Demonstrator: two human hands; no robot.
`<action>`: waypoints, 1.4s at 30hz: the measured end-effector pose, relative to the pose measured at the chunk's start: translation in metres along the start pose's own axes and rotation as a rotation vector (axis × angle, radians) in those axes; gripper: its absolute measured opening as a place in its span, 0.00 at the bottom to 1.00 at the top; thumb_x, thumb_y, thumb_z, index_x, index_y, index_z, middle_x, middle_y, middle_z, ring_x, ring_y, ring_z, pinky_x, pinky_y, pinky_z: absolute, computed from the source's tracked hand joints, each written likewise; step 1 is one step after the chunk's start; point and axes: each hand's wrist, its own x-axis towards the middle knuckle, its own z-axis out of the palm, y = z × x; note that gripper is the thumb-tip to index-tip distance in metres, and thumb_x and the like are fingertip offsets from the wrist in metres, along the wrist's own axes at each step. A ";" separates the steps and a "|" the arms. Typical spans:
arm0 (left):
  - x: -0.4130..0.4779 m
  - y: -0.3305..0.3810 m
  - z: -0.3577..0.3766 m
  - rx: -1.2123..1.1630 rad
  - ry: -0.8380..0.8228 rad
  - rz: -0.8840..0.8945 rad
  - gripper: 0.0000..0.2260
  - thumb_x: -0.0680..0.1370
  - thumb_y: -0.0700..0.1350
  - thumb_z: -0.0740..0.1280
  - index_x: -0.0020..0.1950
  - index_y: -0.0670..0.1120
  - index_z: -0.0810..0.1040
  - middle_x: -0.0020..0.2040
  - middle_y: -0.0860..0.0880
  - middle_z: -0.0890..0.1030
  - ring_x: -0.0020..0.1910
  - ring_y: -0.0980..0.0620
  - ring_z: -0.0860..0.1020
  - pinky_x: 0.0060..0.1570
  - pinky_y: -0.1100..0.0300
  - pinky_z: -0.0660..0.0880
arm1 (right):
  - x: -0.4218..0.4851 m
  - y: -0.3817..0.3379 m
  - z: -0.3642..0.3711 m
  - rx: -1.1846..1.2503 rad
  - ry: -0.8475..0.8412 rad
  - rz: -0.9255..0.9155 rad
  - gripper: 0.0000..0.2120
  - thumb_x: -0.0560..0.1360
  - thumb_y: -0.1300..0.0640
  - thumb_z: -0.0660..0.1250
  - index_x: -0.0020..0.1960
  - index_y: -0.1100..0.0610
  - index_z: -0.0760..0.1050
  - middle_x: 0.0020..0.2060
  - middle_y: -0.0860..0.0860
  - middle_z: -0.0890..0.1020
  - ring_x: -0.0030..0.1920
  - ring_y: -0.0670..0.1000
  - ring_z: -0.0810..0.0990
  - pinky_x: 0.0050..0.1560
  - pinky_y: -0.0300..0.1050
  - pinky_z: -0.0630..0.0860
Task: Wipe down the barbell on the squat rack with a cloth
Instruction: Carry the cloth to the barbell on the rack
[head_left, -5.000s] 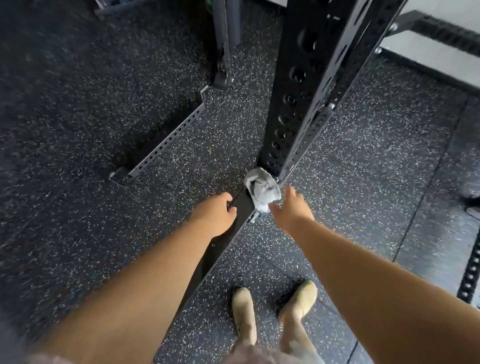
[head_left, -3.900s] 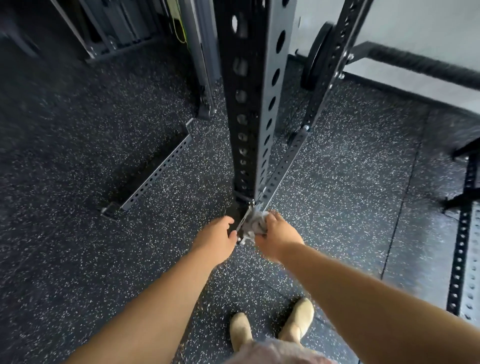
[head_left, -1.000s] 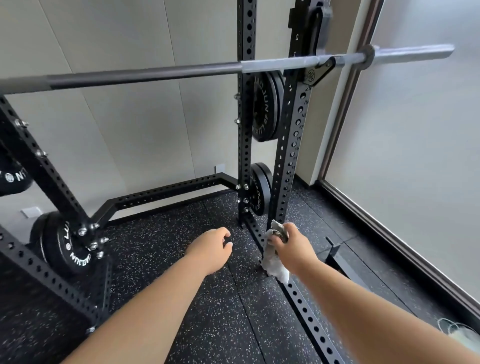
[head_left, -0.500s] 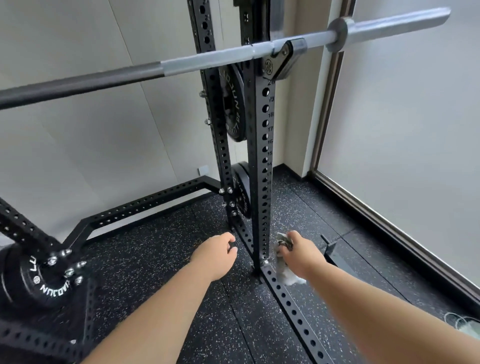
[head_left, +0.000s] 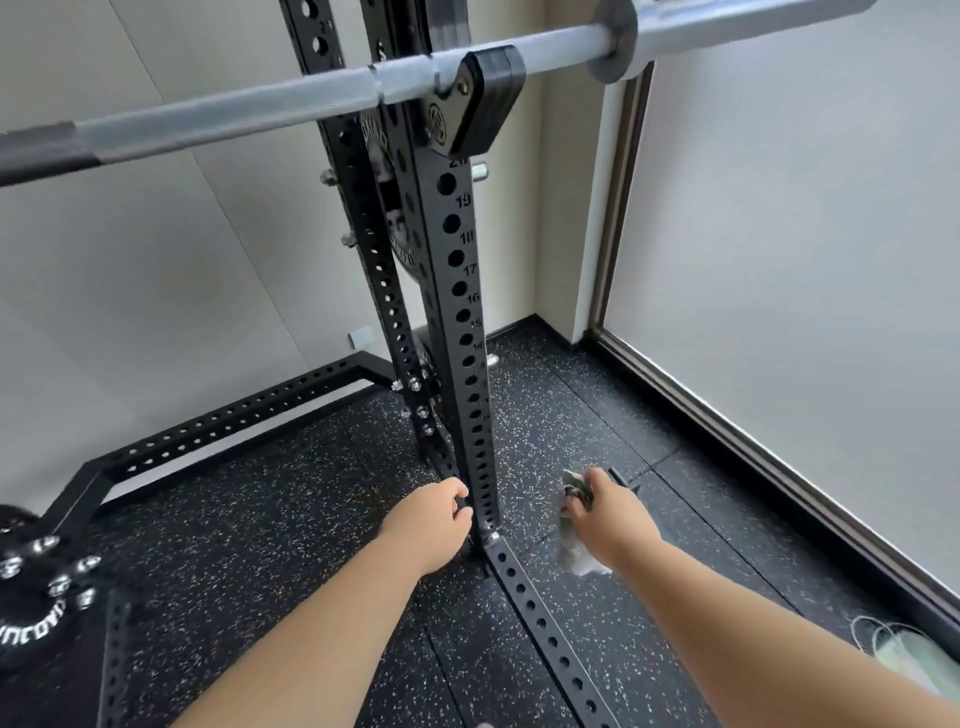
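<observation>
The steel barbell (head_left: 249, 111) lies across the top of the view, resting in a black J-hook (head_left: 475, 106) on the black squat rack upright (head_left: 460, 312). Its right sleeve (head_left: 737, 26) sticks out past the hook. Far below the bar, right of the upright, my right hand (head_left: 605, 512) grips a crumpled grey cloth (head_left: 576, 556) that hangs down under it. My left hand (head_left: 428, 522) is loosely curled, holds nothing, and sits just left of the upright's base.
The rack's perforated base beams run over the speckled rubber floor (head_left: 260, 545). Weight plates (head_left: 31, 587) hang at lower left and behind the upright. A frosted glass wall (head_left: 805, 260) stands on the right, with a pale object (head_left: 904, 649) on the floor near it.
I took the cloth off the rack's base with my right hand, then my view rose from the floor to the barbell. In the last second both hands shifted right, the right hand passing the upright.
</observation>
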 end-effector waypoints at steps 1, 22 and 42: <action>0.009 0.003 -0.001 0.002 -0.005 0.009 0.16 0.85 0.54 0.59 0.72 0.56 0.72 0.57 0.56 0.78 0.52 0.53 0.78 0.55 0.51 0.79 | 0.003 0.000 -0.002 -0.011 0.001 -0.006 0.04 0.85 0.49 0.61 0.57 0.49 0.69 0.43 0.45 0.79 0.36 0.41 0.75 0.30 0.37 0.65; 0.145 0.016 -0.040 0.038 -0.055 0.168 0.15 0.85 0.54 0.59 0.72 0.54 0.72 0.56 0.56 0.79 0.47 0.53 0.80 0.48 0.51 0.81 | 0.082 -0.028 -0.042 -0.032 0.113 0.023 0.09 0.83 0.43 0.62 0.53 0.49 0.70 0.39 0.45 0.78 0.38 0.47 0.76 0.34 0.45 0.69; 0.196 0.054 -0.065 0.033 0.001 0.131 0.14 0.85 0.55 0.60 0.70 0.56 0.72 0.53 0.58 0.79 0.47 0.56 0.78 0.49 0.53 0.80 | 0.176 -0.035 -0.081 0.038 0.074 -0.147 0.07 0.84 0.44 0.62 0.54 0.46 0.72 0.40 0.43 0.80 0.39 0.46 0.79 0.37 0.46 0.76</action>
